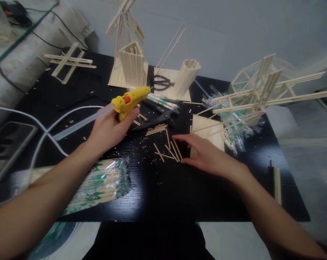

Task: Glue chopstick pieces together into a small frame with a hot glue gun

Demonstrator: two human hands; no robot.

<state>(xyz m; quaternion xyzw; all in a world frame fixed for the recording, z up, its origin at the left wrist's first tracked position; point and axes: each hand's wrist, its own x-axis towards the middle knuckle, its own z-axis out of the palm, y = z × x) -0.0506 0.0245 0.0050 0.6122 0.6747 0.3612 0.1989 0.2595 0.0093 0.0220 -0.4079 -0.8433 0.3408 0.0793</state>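
My left hand (112, 126) is wrapped round the handle of a yellow glue gun (132, 100), its nozzle pointing to the right. A long clear glue stick (83, 122) juts out of the gun's back. On the black table my right hand (201, 151) is held with thumb and fingers apart, beside several short cut wooden sticks (175, 151). Its fingertips are close to the rightmost sticks; whether they touch I cannot tell. Black scissors (163, 118) lie between the two hands, with a small pile of cut sticks (156, 129) by the blades.
Stick-built models stand at the back: a triangular tower (132, 66), a round tower (187, 77) and a windmill-like frame (257, 95). A crossed stick piece (70, 63) lies back left. Packaged chopsticks (98, 184) lie at the front left, near a phone (12, 148) and a white cable (25, 112).
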